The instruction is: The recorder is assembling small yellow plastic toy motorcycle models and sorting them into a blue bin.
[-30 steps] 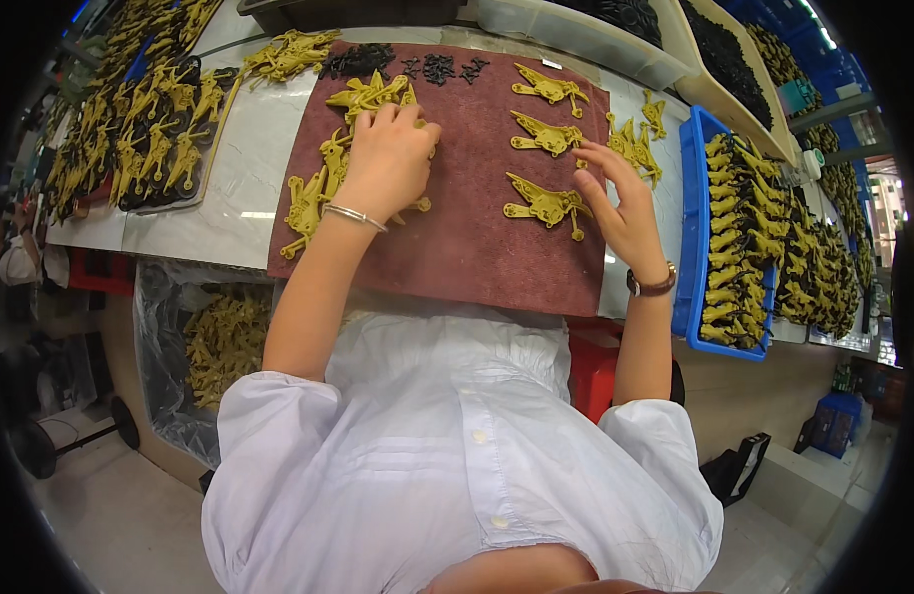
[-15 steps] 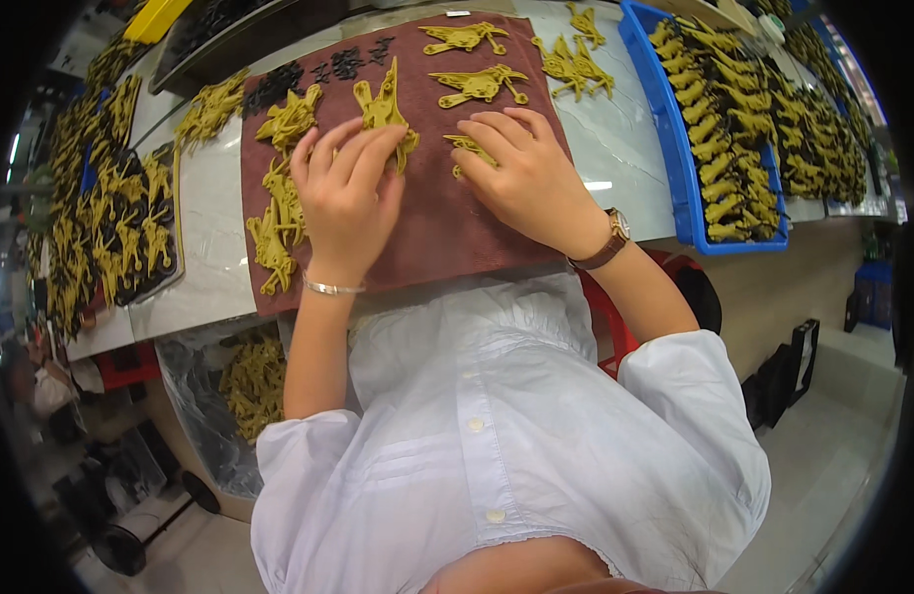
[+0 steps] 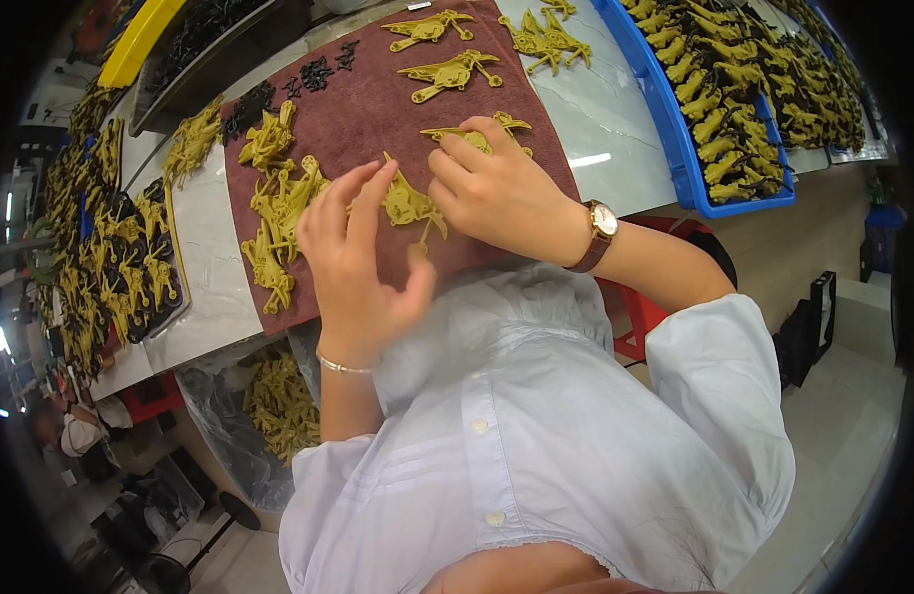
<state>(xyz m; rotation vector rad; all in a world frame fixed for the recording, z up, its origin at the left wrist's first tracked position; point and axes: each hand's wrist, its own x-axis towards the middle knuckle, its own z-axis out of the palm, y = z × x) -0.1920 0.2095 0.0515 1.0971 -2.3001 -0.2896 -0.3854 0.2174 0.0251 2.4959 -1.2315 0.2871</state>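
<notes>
On the maroon cloth (image 3: 348, 109), a mustard-yellow moulded piece (image 3: 407, 203) with a pointed end and thin arms sits between my hands. My left hand (image 3: 358, 257), slightly blurred, is open beside it, its thumb well apart from the fingers. Curled fingers of my right hand (image 3: 507, 198) meet the piece's right side; the fingertips are partly hidden. Just beyond that hand lies another yellow piece (image 3: 511, 127), partly covered by it. Two similar pieces, an upper one (image 3: 432, 30) and a lower one (image 3: 450, 74), lie farther up the cloth.
Yellow parts (image 3: 274, 218) are heaped along the cloth's left side, with small black parts (image 3: 315, 74) above. A blue tray (image 3: 675, 148) of yellow-and-black pieces stands at right. More pieces fill a tray (image 3: 130, 257) at left. A bag of yellow parts (image 3: 279, 406) hangs below the table edge.
The yellow piece from the upper middle of the cloth is now nearer me. My left hand has drawn back with fingers spread; my right hand has shifted left and curled its fingers. The view has tilted.
</notes>
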